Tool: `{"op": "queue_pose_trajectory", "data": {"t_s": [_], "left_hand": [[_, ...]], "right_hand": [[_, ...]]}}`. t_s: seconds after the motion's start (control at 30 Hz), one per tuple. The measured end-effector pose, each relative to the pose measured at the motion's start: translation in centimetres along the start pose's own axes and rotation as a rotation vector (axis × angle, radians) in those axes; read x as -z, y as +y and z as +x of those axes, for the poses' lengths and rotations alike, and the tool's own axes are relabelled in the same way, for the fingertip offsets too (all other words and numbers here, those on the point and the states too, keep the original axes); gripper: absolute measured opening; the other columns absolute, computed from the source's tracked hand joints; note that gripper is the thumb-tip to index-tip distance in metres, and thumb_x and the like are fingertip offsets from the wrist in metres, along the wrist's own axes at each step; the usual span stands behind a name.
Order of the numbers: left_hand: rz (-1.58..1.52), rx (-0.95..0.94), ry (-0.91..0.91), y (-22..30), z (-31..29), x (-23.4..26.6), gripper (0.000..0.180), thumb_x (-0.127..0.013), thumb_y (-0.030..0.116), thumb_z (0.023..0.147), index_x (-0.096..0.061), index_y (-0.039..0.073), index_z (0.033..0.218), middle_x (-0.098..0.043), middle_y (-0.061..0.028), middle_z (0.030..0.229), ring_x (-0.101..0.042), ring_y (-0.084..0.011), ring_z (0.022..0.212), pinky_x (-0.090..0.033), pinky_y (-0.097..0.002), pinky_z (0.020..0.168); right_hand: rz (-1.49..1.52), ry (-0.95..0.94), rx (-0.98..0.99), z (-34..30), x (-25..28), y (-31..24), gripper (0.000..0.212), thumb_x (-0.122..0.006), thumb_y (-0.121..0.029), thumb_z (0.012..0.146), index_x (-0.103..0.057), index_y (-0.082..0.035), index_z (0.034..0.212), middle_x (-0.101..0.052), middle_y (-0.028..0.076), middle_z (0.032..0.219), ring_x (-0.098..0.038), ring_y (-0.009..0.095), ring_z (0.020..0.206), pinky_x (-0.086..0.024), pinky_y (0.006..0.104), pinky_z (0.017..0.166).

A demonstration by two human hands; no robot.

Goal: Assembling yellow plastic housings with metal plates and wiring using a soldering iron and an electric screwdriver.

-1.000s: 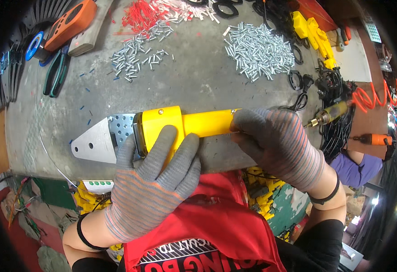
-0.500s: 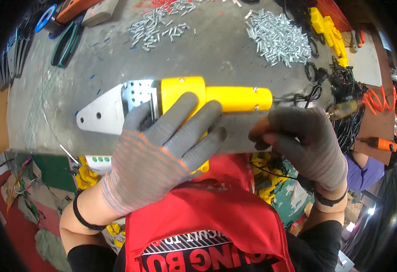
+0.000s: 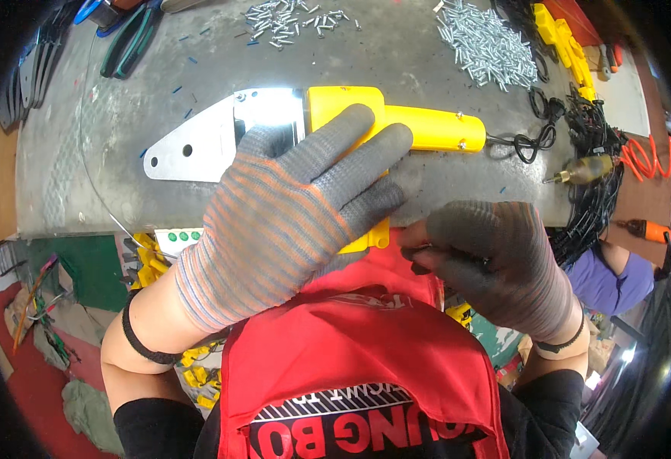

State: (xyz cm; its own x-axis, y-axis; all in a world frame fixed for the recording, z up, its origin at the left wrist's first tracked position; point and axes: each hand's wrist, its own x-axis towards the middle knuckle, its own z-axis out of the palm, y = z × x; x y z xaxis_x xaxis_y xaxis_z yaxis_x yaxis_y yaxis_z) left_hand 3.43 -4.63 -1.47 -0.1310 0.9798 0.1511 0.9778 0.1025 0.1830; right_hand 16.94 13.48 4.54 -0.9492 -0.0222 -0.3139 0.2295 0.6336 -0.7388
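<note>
A plastic-pipe welding iron lies across the bench, with a yellow handle [image 3: 435, 128], a metal guard [image 3: 270, 107] and a tapering grey heating plate [image 3: 190, 149] with two holes. My left hand [image 3: 274, 206], in a striped grey glove, grips its body; the thumb is at the guard and the fingers reach over the yellow housing. A yellow part [image 3: 370, 239] shows below those fingers, and the palm hides how it joins. My right hand [image 3: 496, 264], gloved too, is closed in a pinch to the right of it, over the bench's front edge. What its fingertips hold is hidden.
Loose screws lie in a large pile [image 3: 488, 46] and a smaller one [image 3: 289, 21]. Dark-green-handled pliers [image 3: 131, 40] are at the far left. To the right are a tied black cord [image 3: 533, 141], an amber-handled screwdriver [image 3: 588, 170], an orange coiled hose [image 3: 649, 159] and yellow housings [image 3: 561, 42].
The view has shifted, so the bench items sit higher. My right hand has come down and closer to my left hand, its fingers pinched. My left hand keeps its grip on the iron.
</note>
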Motion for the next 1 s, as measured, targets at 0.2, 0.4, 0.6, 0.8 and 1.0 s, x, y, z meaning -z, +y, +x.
{"op": "queue_pose_trajectory", "data": {"t_s": [0.2,0.4,0.6,0.8,1.0], "left_hand": [[0.023,0.017,0.09,0.0,-0.2,-0.7,0.049,-0.062,0.038,0.078,-0.06,0.027,0.126,-0.049,0.0016,0.144,-0.05,-0.0278,0.125,-0.043,-0.0448,0.094],[-0.12,0.01,0.129,-0.1,-0.1,-0.5,0.045,-0.065,0.041,0.075,-0.066,0.022,0.116,-0.05,0.0012,0.143,-0.051,-0.0285,0.126,-0.043,-0.0449,0.095],[-0.138,0.029,0.14,-0.2,-0.4,-0.5,0.045,-0.066,0.034,0.076,-0.065,0.019,0.118,-0.052,-0.0002,0.142,-0.05,-0.0283,0.127,-0.043,-0.0436,0.099],[-0.262,-0.069,0.084,-2.1,-0.2,0.4,0.061,-0.066,0.022,0.073,-0.056,0.014,0.132,-0.053,-0.0057,0.141,-0.05,-0.0322,0.126,-0.041,-0.0439,0.104],[-0.308,-0.147,-0.049,-3.2,0.9,3.1,0.077,-0.075,0.039,0.066,-0.055,0.009,0.133,-0.054,-0.0113,0.139,-0.049,-0.0371,0.126,-0.039,-0.0456,0.106]], "right_hand": [[-0.266,0.053,0.128,0.9,-1.6,-1.3,0.017,-0.073,-0.007,0.077,-0.06,-0.005,0.089,-0.064,0.009,0.07,-0.066,0.029,0.063,-0.05,0.0343,0.056],[-0.275,0.139,0.136,1.5,-2.8,-1.0,0.022,-0.077,-0.01,0.074,-0.061,-0.006,0.089,-0.062,0.01,0.069,-0.064,0.029,0.063,-0.049,0.0361,0.056],[-0.544,0.246,0.361,1.8,-3.0,-0.9,0.015,-0.063,-0.027,0.084,-0.061,-0.015,0.093,-0.06,0.006,0.077,-0.064,0.026,0.064,-0.052,0.0377,0.054],[-0.595,0.284,0.598,3.4,-4.9,-2.3,0.01,-0.061,-0.026,0.076,-0.058,-0.017,0.076,-0.052,0.004,0.078,-0.06,0.021,0.069,-0.051,0.0334,0.053],[-0.602,0.279,0.595,3.5,-5.1,-0.5,0.01,-0.058,-0.023,0.078,-0.057,-0.014,0.075,-0.051,0.005,0.081,-0.057,0.021,0.077,-0.051,0.033,0.055]]}}
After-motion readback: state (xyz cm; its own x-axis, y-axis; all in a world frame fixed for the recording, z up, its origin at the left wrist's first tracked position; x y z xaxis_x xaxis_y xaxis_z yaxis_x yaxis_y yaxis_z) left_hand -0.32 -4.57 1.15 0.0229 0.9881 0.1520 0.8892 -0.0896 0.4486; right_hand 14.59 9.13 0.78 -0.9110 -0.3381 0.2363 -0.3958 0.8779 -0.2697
